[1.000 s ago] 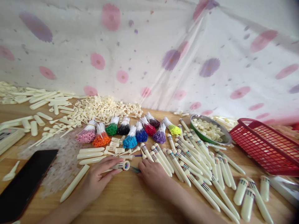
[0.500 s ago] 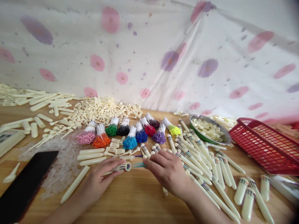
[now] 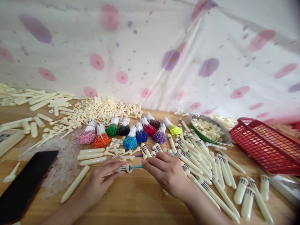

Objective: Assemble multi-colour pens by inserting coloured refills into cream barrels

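My left hand (image 3: 104,176) is closed around a cream multicolour pen barrel (image 3: 124,168), its slotted end pointing right with coloured bits showing inside. In my right hand (image 3: 165,173) are light-blue tweezers (image 3: 137,167), pinched between thumb and fingers. The tweezer tips are at the barrel's open end; whether they grip anything there is hidden. Behind the hands stand bundles of white refills with coloured ends, among them turquoise (image 3: 130,140), orange (image 3: 101,140) and purple (image 3: 159,136). Close to my right hand lies a pile of pens (image 3: 194,153) with coloured sliders.
A black phone (image 3: 28,181) lies at the left beside clear plastic bits (image 3: 63,162). Cream pen parts (image 3: 103,109) are heaped at the back. Rightward stand a metal bowl (image 3: 228,136) of slotted parts and a red basket (image 3: 264,147). A flowered sheet (image 3: 140,47) hangs behind.
The tweezer prongs, spread apart before, have come together, and their tips have moved left to the barrel's open end. My left hand stays nearly in place with the barrel.
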A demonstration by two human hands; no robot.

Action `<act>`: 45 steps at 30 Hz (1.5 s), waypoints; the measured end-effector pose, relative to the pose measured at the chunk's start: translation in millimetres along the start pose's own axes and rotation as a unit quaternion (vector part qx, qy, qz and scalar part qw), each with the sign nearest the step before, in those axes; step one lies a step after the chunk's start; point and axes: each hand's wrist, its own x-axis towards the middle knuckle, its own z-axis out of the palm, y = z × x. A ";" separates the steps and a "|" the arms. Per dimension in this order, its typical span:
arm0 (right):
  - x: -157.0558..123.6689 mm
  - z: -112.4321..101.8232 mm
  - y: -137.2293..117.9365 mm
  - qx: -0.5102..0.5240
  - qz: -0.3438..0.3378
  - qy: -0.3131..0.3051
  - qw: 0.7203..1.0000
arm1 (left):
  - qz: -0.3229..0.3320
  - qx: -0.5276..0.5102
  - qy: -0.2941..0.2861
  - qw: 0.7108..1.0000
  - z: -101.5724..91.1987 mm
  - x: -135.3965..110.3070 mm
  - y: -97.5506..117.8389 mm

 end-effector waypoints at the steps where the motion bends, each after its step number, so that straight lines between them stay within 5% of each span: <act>1: 0.0 0.1 -0.1 0.000 0.001 -0.003 1.000 | 0.001 0.001 0.000 1.000 -0.2 -0.1 0.2; 17: 11.5 8.3 -12.1 0.099 0.083 0.026 0.991 | 0.077 0.064 0.043 0.994 -1.7 1.8 5.5; 45: 7.6 -11.6 -8.3 0.074 0.067 0.008 0.995 | -0.006 -0.034 0.035 0.999 -0.2 0.7 8.7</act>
